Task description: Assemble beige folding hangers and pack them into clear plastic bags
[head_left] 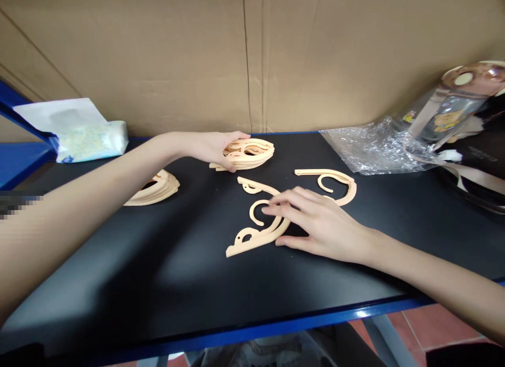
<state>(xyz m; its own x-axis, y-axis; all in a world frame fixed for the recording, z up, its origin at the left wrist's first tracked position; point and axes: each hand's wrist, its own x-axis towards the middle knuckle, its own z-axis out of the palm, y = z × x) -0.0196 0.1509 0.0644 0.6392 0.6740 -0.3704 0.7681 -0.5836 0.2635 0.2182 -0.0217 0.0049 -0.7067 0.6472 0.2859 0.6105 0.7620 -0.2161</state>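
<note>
My left hand (213,147) reaches to the back of the table and closes round the left end of a stack of folded cream plastic hangers (258,155). Nearer the front, my right hand (319,222) has its thumb and fingers round the bend of an unfolded folding hanger (252,243), which lies on the table with its arms and hook pointing left. Part of that bend is hidden under the fingers. Just behind my right hand lies another hanger (349,190), partly covered by it. A second stack of folded hangers (168,188) sits behind my left forearm, which partly hides it.
A tissue pack (92,140) stands at the back left. Crumpled clear plastic wrap (374,146), a clear bottle (457,111) with a strap and a dark bag (481,156) crowd the right. A cardboard wall (177,61) closes the back; the black table (189,298) has a blue front edge.
</note>
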